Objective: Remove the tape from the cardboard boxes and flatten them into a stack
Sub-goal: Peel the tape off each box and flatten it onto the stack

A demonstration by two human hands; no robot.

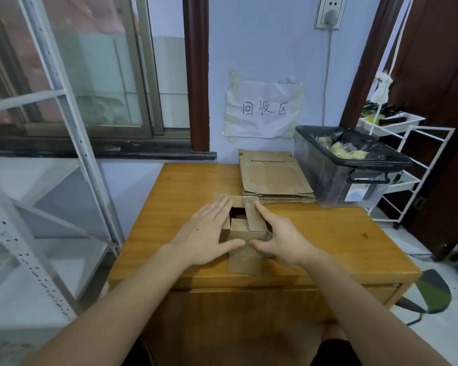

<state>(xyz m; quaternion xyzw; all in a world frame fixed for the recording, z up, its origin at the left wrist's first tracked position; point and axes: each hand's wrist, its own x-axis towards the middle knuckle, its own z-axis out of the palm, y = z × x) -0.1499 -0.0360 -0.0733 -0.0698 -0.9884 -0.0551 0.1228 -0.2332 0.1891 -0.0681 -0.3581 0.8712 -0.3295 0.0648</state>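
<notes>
A small brown cardboard box (245, 235) stands on the wooden table (169, 215) with its top flaps open and a dark gap showing inside. My left hand (205, 233) lies flat with straight fingers against the box's left side. On the box's right side my right hand (278, 236) presses, its fingers straight too. The two thumbs nearly meet over the near flap. Behind the box, at the table's back, lies a stack of flattened cardboard boxes (273, 178).
A dark plastic bin (347, 180) lined with a black bag holds crumpled tape at the back right. A white wire rack (413, 165) stands beyond it. White metal shelving (64, 154) fills the left. A paper sign (263, 109) hangs on the wall.
</notes>
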